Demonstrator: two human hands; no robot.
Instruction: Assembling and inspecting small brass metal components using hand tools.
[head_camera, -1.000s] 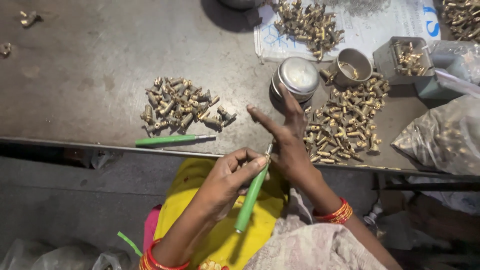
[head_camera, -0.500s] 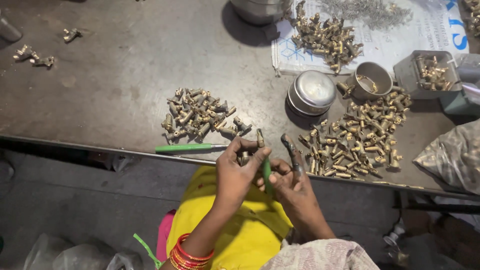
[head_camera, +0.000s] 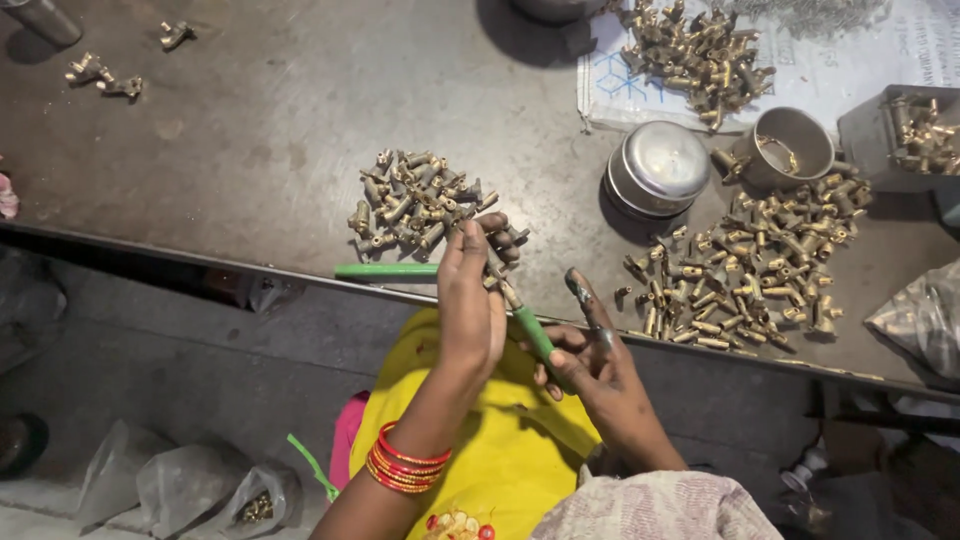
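My left hand (head_camera: 474, 290) is raised over the table's front edge, its fingertips pinching a small brass fitting (head_camera: 494, 262) right beside the left pile of brass fittings (head_camera: 418, 207). My right hand (head_camera: 590, 357) grips the handle of a green tool (head_camera: 534, 331), forefinger stretched out; the tool's tip meets the fitting held by the left hand. Red bangles circle my left wrist. To the right of my right hand lies a larger spread of brass fittings (head_camera: 760, 270).
A second green tool (head_camera: 386, 270) lies along the dark metal table's (head_camera: 250, 120) front edge. Farther back are a steel lidded tin (head_camera: 660, 165), a steel cup (head_camera: 790, 147), a paper sheet with more fittings (head_camera: 700, 50), and a box of parts (head_camera: 915, 130). Plastic bags (head_camera: 180, 485) lie on the floor.
My left hand rose from my lap to the table edge with a fitting. My right hand drew back from the right pile and took the green tool.
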